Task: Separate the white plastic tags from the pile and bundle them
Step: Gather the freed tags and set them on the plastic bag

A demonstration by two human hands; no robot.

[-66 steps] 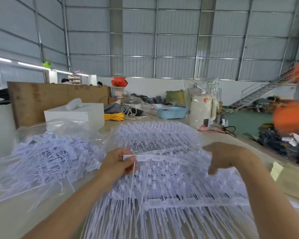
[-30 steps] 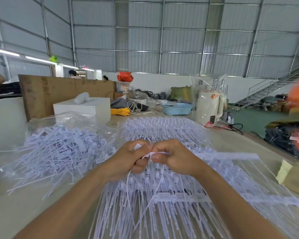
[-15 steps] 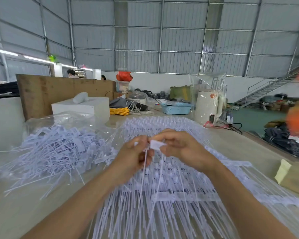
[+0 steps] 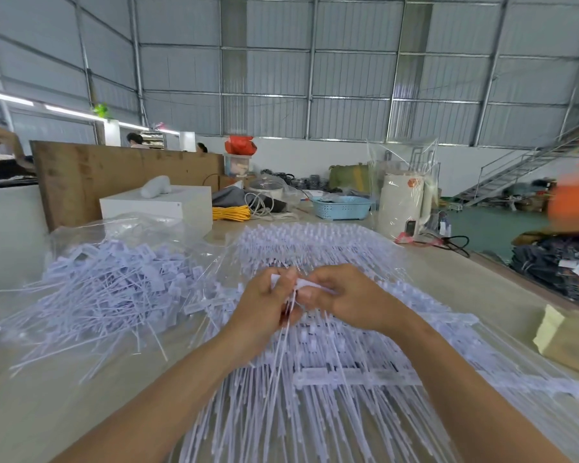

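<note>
Both my left hand (image 4: 264,305) and right hand (image 4: 345,300) pinch white tags (image 4: 301,285) mid-frame, loose tag pile (image 4: 114,285) left, blue basket (image 4: 341,207) behind.

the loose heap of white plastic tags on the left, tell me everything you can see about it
The loose heap of white plastic tags is a tangled mound of thin, pale, stiff-looking strips, each with a small flat rectangular head at one end. They point every way, some tails fanning out over the beige table. The heap lies on crinkled clear plastic sheet, in front of a white box. Neither hand touches it; its right edge meets the ordered rows of joined tags.
</note>
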